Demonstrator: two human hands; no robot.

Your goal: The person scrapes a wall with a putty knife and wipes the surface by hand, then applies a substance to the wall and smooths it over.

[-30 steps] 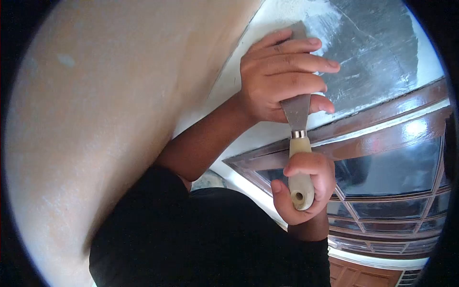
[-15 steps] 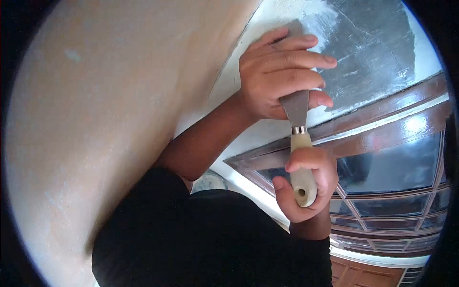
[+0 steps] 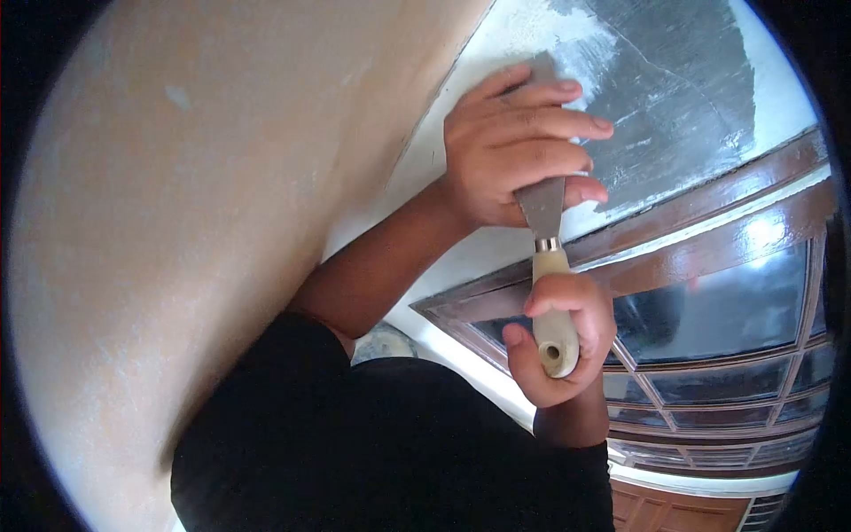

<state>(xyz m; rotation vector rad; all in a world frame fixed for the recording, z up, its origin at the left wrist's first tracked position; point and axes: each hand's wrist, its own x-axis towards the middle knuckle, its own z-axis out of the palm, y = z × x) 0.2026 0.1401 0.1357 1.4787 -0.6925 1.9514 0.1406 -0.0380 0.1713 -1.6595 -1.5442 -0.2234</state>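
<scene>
My right hand is wrapped round the pale handle of a putty knife, its blade pointing up. The blade runs into the gap between the thumb and fingers of my left hand, and its end is hidden there. The fingers of my left hand reach to the right over a flat grey blade. Only a corner of that blade shows above the index-side knuckles' far end, and the rest is hidden. Behind the hands is a white wall with a dark grey coated patch.
A tan wall surface fills the left side. Below the patch runs a glossy brown wooden frame with dark glass panes. A brown panelled door shows at lower right. My black shirt covers the bottom.
The view has shifted slightly, so the patch, frame and both hands sit a little further left. My left hand appears slightly lower. Both hands keep the same hold.
</scene>
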